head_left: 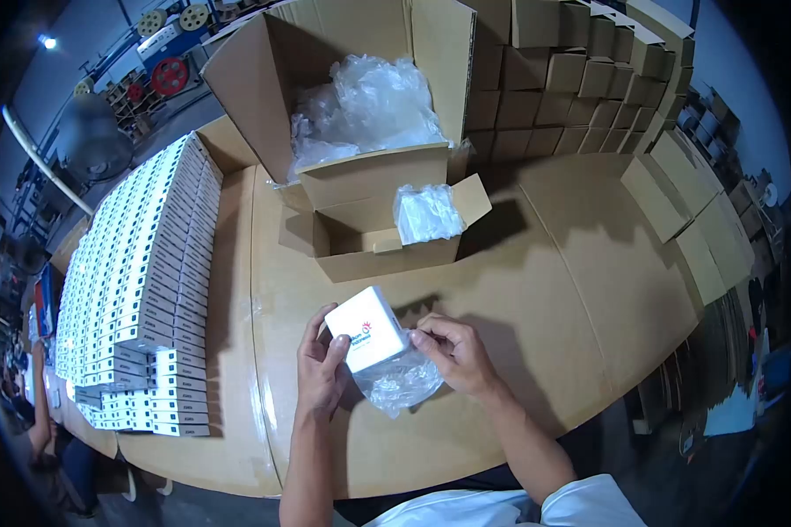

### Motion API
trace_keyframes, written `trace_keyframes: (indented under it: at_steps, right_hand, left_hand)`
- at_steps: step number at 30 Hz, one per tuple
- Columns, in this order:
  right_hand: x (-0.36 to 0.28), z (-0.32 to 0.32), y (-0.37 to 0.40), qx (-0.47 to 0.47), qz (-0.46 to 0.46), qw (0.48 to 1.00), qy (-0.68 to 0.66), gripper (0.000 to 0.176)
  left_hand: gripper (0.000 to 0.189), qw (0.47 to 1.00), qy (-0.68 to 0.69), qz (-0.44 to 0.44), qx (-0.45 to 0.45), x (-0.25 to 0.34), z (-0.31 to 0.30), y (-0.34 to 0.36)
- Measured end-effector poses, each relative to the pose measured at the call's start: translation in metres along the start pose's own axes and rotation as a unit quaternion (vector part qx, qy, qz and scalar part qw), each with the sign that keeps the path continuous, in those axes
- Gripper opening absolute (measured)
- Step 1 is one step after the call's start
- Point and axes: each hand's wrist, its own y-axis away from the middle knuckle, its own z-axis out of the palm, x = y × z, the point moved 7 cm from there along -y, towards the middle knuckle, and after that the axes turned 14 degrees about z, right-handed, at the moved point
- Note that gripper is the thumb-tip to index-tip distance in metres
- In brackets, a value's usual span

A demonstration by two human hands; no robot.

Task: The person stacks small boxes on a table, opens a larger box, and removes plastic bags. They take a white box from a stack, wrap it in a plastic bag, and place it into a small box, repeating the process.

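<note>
A small white box point(360, 338) with a red and dark logo is held up over the cardboard-covered table, tilted. My left hand point(319, 364) grips its left side, thumb on the front face. A clear plastic bag point(399, 383) hangs around the box's lower end. At the box's right edge, my right hand point(453, 351) pinches the bag between thumb and fingers. Just beyond stands an open cardboard carton point(391, 263), its flaps folded out. A plastic-wrapped packet point(426, 213) rests at that carton's right end.
On the left stand stacked rows of small white boxes point(141, 263). Behind the carton, a large open box point(448, 61) holds crumpled plastic bags point(369, 101). Brown cartons point(562, 75) are piled at back right; folded cardboard point(712, 237) lies on the right edge. Another person's arm point(39, 400) shows far left.
</note>
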Motion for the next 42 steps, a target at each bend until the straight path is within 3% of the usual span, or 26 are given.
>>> trace_keyframes:
  at_steps: [3, 4, 7, 8, 11, 12, 15, 16, 19, 22, 25, 29, 33, 36, 42]
  right_hand:
    - [0.001, -0.002, 0.000, 0.014, 0.020, 1.000, -0.010, 0.017]
    - [0.001, -0.004, -0.001, -0.004, 0.046, 0.998, -0.049, 0.029]
    - [-0.007, 0.001, 0.003, -0.045, 0.010, 0.999, 0.005, 0.046]
    - [-0.006, 0.003, 0.004, -0.079, 0.046, 0.995, 0.049, 0.055]
    - [-0.003, 0.006, 0.001, -0.058, 0.055, 0.997, 0.005, 0.052]
    - [-0.008, 0.005, 0.003, -0.051, 0.044, 0.996, -0.065, 0.042]
    - [-0.011, 0.000, 0.002, -0.079, 0.005, 0.997, -0.012, 0.027]
    - [-0.004, -0.001, 0.000, -0.062, 0.019, 0.998, 0.001, 0.014]
    - [-0.008, -0.003, 0.000, -0.060, -0.006, 0.996, 0.066, 0.010]
    - [-0.003, -0.010, 0.001, 0.007, 0.078, 0.996, -0.031, 0.011]
    - [-0.014, 0.004, 0.002, -0.054, -0.010, 0.997, 0.052, 0.014]
    - [-0.027, 0.003, 0.008, -0.098, -0.017, 0.995, -0.006, 0.021]
    - [-0.040, 0.005, 0.009, -0.050, -0.119, 0.979, 0.160, 0.021]
    - [-0.040, 0.003, 0.008, -0.045, -0.138, 0.975, 0.169, 0.017]
    - [-0.026, 0.001, 0.004, 0.033, -0.088, 0.983, 0.155, 0.007]
  left_hand:
    - [0.055, 0.999, -0.028, 0.004, -0.016, -0.001, -0.002, 0.000]
    - [0.055, 0.999, -0.035, 0.008, -0.020, -0.001, -0.003, 0.000]
    - [0.055, 0.994, -0.105, 0.012, -0.039, 0.002, -0.003, 0.000]
    - [0.056, 0.993, -0.114, 0.007, -0.041, 0.002, -0.002, 0.000]
    - [0.057, 0.996, -0.091, 0.004, -0.024, -0.001, -0.004, -0.002]
    - [0.057, 0.996, -0.088, 0.005, -0.017, 0.001, -0.005, -0.002]
    - [0.056, 0.996, -0.089, 0.001, -0.010, 0.003, -0.010, -0.004]
    - [0.054, 0.995, -0.098, 0.009, -0.015, 0.004, -0.011, -0.004]
    - [0.050, 0.992, -0.121, -0.002, -0.040, 0.002, -0.012, -0.003]
    - [0.046, 0.988, -0.143, -0.025, -0.052, 0.003, -0.013, -0.001]
    - [0.045, 0.995, -0.103, -0.009, -0.013, 0.000, -0.014, -0.002]
    - [0.044, 0.998, -0.066, 0.001, 0.025, 0.006, -0.015, -0.004]
    - [0.044, 0.997, -0.078, -0.017, 0.019, 0.003, -0.015, -0.004]
    - [0.043, 0.995, -0.093, -0.029, 0.009, 0.002, -0.020, -0.004]
    - [0.039, 0.992, -0.100, -0.066, -0.044, -0.005, -0.009, 0.003]
